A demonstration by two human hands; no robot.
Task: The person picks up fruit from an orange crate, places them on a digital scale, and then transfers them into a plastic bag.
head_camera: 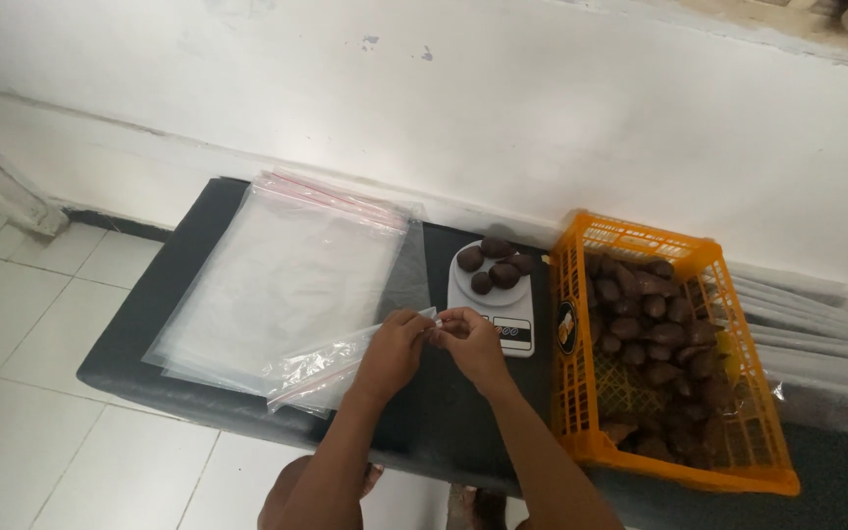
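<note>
**Both hands pinch the mouth of a clear bag at the table's front edge**

The person's two forearms reach up from the bottom of the view and meet over the dark table (198, 226), close to its front edge and about midway along it. The left hand (397, 344) is bent at the wrist, fingers curled, with thumb and fingertips closed on the top strip of a clear plastic bag (321, 368). The right hand (470, 339) faces it, knuckles up, fingers also curled and pinched on the same strip, so the two hands almost touch. The bag trails away to the left from the hands, crumpled, lying on the table with its lower end near the front edge.

Just behind it, a flat stack of clear bags (282, 280) with a red seal line covers the left part of the table, reaching to the back edge by the wall.

Directly beyond the hands stands a small white kitchen scale (514, 329), its round plate carrying a few dark brown fruits (495, 265). To the right of the scale, touching or nearly touching it, an orange plastic crate (763, 461) sits with more of the same brown fruits heaped inside. More clear plastic lies past the crate at the right end.
</note>
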